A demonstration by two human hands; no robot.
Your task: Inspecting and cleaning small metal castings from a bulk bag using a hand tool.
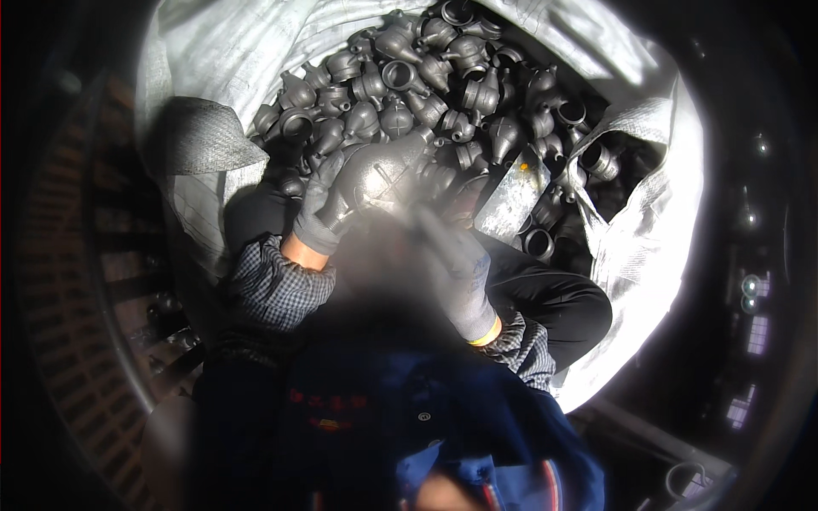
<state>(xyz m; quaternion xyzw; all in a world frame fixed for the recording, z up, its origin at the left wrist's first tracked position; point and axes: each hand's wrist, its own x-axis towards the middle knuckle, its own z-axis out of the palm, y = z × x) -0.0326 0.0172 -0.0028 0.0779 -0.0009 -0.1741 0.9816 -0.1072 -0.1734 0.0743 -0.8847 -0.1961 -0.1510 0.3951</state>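
Note:
A dark grey, bulb-shaped metal casting [379,179] with a narrow neck and a cross mark on its bright side is in my left hand [315,209]. That hand wears a grey glove, and its fingers wrap the near left side of the part. My right hand [464,277], also in a grey glove, is just right of and below the casting. Motion and glare smear its fingers, so whether it touches the part or grips anything does not show. Many similar castings [396,117] lie heaped beyond both hands.
A large white woven bag [630,255] surrounds the heap, its folded edge and strap loops [209,136] standing up at the sides. Among the castings leans a flat grey metal plate [515,200] with an orange spot. My dark-trousered knee [562,307] is at right; slatted racking [77,255] stands at left.

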